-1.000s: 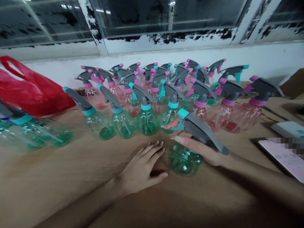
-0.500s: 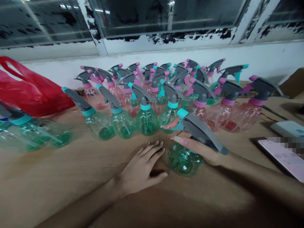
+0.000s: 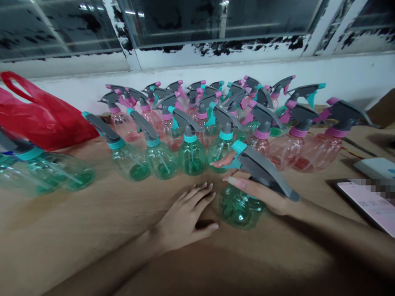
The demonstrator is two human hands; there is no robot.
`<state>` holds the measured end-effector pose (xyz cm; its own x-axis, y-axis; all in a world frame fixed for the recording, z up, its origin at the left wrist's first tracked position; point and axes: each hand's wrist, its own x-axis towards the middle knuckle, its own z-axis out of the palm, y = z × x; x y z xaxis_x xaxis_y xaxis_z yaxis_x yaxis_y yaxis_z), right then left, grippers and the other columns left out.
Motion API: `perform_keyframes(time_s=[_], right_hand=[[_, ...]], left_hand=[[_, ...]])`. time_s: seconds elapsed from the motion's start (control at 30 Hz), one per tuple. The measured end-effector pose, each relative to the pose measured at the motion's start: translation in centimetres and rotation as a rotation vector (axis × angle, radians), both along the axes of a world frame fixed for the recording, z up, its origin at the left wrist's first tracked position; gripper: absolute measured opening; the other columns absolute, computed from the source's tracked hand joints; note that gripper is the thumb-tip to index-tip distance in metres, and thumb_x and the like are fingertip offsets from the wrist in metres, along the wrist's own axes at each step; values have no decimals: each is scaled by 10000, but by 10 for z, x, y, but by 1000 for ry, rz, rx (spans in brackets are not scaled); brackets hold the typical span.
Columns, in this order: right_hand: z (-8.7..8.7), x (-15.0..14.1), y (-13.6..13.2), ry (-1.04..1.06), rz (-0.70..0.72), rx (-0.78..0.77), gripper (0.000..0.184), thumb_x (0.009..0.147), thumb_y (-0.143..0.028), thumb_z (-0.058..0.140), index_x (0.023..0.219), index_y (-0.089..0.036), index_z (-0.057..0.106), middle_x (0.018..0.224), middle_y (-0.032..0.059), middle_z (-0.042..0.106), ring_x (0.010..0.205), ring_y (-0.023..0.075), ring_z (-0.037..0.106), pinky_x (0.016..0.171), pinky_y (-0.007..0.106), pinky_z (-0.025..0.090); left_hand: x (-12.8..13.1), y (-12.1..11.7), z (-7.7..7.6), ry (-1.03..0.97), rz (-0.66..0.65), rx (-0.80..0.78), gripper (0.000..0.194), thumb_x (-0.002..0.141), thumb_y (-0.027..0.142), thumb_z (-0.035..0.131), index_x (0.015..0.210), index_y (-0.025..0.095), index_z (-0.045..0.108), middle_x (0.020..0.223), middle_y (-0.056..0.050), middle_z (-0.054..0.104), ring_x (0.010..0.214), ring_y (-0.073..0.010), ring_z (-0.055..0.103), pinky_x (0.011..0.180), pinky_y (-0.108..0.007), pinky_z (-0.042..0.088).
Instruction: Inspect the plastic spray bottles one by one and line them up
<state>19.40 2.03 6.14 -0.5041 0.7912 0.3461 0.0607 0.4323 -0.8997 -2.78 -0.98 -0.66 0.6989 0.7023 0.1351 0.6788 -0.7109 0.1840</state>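
My right hand (image 3: pixel 262 193) is wrapped round the neck of a green spray bottle (image 3: pixel 240 209) with a grey trigger head and a teal nozzle; the bottle stands on the brown table (image 3: pixel 92 230) just in front of me. Flat on the table to the left of that bottle lies my left hand (image 3: pixel 185 218), fingers stretched out and holding nothing. Behind both hands stands a row of green spray bottles (image 3: pixel 191 154), with several pink spray bottles (image 3: pixel 308 150) beyond and to the right.
A red plastic bag (image 3: pixel 37 115) lies at the far left by the white wall. More green bottles (image 3: pixel 46 172) lie at the left edge. A phone (image 3: pixel 367 203) and a white box (image 3: pixel 376 166) sit at the right. Windows run along the back.
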Motion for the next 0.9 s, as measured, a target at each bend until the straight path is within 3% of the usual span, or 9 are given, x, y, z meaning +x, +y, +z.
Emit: perform_keyframes(time_s=[0.3,0.7,0.9], right_hand=[[-1,-1,-1,31,-16,-19,222,831,-346,616,1037,-269,587,863,4,622,680,169,618,710,360,496],[1,0,-1,20,-3,-17,227,834,-353,613,1033,-253,572,880,12,622,676,161,618,666,345,492],[1,1,-1,15,6,-32,201,845,-283,602,1040,-249,567,874,1,611,690,153,611,697,334,489]], left_hand=[[0,-1,1,-12,9,-14,643,887,512,537,1400,159,376,1441,-118,410,1340,-286,334,1085,-465,277],[0,0,4,21,7,5,657,887,519,535,1381,108,393,1427,-141,424,1332,-283,345,1087,-457,283],[0,-1,2,-1,1,10,647,891,515,527,1384,119,386,1428,-135,423,1332,-287,344,1082,-467,289]])
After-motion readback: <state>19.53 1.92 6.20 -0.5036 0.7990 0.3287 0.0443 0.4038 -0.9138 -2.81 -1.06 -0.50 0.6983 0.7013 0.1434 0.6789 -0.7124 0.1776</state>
